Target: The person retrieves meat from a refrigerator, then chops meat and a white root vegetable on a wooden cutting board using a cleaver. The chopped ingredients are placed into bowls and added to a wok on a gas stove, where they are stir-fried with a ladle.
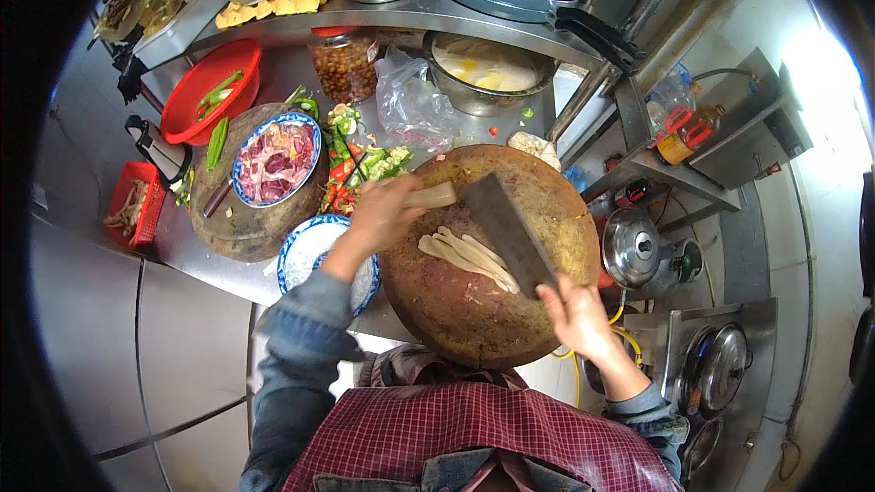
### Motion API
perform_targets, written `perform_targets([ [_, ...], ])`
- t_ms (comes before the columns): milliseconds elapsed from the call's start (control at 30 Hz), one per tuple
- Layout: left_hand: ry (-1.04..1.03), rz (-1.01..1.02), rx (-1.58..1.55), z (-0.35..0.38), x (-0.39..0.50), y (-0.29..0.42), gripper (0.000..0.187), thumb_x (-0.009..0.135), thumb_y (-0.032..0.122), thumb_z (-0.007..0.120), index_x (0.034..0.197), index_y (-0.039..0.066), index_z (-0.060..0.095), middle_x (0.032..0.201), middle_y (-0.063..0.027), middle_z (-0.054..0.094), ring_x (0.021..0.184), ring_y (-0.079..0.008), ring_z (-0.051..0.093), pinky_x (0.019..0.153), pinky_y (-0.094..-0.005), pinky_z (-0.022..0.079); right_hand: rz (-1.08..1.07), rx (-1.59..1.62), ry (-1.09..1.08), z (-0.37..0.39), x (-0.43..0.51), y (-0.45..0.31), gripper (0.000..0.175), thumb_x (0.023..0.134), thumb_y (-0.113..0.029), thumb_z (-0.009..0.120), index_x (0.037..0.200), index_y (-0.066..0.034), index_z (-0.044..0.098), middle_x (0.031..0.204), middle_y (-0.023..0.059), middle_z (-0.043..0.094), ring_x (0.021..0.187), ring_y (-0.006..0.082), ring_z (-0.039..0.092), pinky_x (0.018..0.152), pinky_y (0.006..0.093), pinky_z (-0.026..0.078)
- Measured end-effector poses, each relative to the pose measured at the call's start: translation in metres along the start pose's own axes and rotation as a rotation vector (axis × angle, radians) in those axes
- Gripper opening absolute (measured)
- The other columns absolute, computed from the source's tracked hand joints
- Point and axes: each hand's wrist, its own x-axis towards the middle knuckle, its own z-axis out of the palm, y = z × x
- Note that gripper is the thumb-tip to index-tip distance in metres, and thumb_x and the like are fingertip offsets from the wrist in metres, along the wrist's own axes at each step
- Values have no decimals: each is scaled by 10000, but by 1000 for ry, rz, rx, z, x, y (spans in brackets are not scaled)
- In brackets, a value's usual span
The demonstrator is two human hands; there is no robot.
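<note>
My left hand (384,213) grips a pale, thick, stem-like piece of food (434,196) over the left side of a round wooden chopping block (472,331). In my right hand (580,318) is a broad-bladed cleaver (509,232), its dark blade slanting across the block. Long pale slices (468,256) lie fanned out on the wood, just left of the blade. The cleaver's handle is hidden by my right hand. Under my left forearm, a blue-rimmed white bowl (299,260) is partly covered.
A patterned bowl of raw sliced meat (277,160) sits on a second wooden block (236,239) at left. Chopped peppers (342,181) lie between the blocks. Behind are a red plastic basin (239,75), a crumpled plastic bag (413,99) and a metal basin (485,99) under a steel shelf (410,14).
</note>
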Motion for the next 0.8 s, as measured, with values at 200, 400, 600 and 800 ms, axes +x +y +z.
perform_targets([
  [200, -165, 289, -118, 5, -66, 25, 301, 742, 142, 747, 1023, 85, 654, 1027, -92, 575, 1014, -322, 540, 877, -408, 440, 16, -120, -259, 38, -8, 13, 251, 966, -247, 527, 967, 5, 521, 771, 294, 634, 777, 488, 622, 722, 556, 495],
  [400, 205, 311, -209, 66, -82, 43, 238, 741, 133, 760, 968, 105, 695, 997, -61, 630, 945, -293, 586, 819, -393, 501, 80, -350, -311, 31, -8, -2, 228, 975, -225, 493, 1020, -7, 545, 738, 279, 637, 750, 488, 632, 721, 565, 505],
  [600, 207, 310, -160, 70, -87, 38, 182, 745, 136, 768, 909, 92, 700, 956, -44, 648, 925, -266, 614, 829, -369, 513, -25, -463, -381, 1, -15, -26, 252, 973, -187, 477, 1096, 30, 513, 719, 283, 634, 693, 441, 659, 648, 518, 545],
  [800, 241, 339, -195, 74, -82, 35, 137, 745, 130, 766, 852, 97, 687, 925, -31, 652, 898, -245, 635, 789, -356, 520, -30, -425, -401, 56, 34, -36, 148, 931, -40, 425, 972, 60, 526, 659, 268, 628, 563, 382, 655, 583, 511, 566],
])
